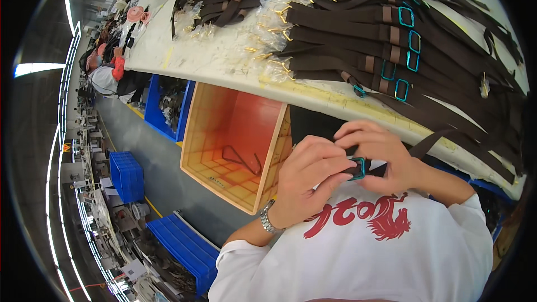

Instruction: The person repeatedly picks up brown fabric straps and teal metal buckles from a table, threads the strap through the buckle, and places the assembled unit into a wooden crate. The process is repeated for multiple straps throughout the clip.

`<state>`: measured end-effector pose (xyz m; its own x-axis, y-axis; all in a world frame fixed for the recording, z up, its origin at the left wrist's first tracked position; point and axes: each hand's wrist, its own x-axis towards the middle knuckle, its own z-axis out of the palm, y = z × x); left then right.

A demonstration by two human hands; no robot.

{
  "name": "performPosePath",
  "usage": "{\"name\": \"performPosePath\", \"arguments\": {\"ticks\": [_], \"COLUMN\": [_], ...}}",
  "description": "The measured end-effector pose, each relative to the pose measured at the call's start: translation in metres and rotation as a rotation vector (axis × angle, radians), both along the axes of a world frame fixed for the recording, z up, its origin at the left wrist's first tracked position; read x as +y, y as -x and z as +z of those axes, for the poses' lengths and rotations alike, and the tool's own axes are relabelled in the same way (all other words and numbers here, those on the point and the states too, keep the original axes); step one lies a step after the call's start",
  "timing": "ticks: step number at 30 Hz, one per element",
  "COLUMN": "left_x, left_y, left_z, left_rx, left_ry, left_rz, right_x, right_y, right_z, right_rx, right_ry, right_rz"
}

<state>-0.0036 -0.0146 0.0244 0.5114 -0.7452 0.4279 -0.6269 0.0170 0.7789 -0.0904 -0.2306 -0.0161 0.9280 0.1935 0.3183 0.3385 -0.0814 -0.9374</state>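
Close to my body, both hands are at a dark brown strap (pixel 428 144) with a teal metal buckle (pixel 361 163). Fingers and thumb of my left hand (pixel 307 176) pinch the buckle from its left side. My right hand (pixel 383 148) has its fingers curled around the strap just right of the buckle, hiding part of it. From there the strap runs up to the table edge. On the table lie many similar brown straps (pixel 335 31) with teal buckles, their gold-coloured hooks (pixel 284 33) wrapped in clear plastic.
The long white table (pixel 207 59) stretches across in front of me. Below its edge stand an orange crate (pixel 224 134) holding a thin dark strip and a blue bin (pixel 154 103). More blue crates (pixel 127 176) stand on the left floor. Another person (pixel 112 75) is at the table's far left.
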Motion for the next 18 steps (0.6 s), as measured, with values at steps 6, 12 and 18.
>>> {"name": "performPosePath", "arguments": {"ticks": [6,12,18], "left_x": [-0.006,0.025,0.027], "left_y": [-0.005,-0.015,-0.023], "left_z": [0.012,0.001,0.007], "left_rx": [0.599,1.099,0.434], "left_ry": [0.364,0.034,-0.333], "left_rz": [-0.115,-0.079,-0.157], "right_x": [0.009,-0.008,-0.021], "right_y": [-0.002,-0.008,-0.014], "right_z": [0.002,0.020,-0.007], "right_rx": [0.032,0.341,0.753], "right_ry": [0.340,0.259,-0.160], "right_rz": [0.010,0.187,0.613]}}
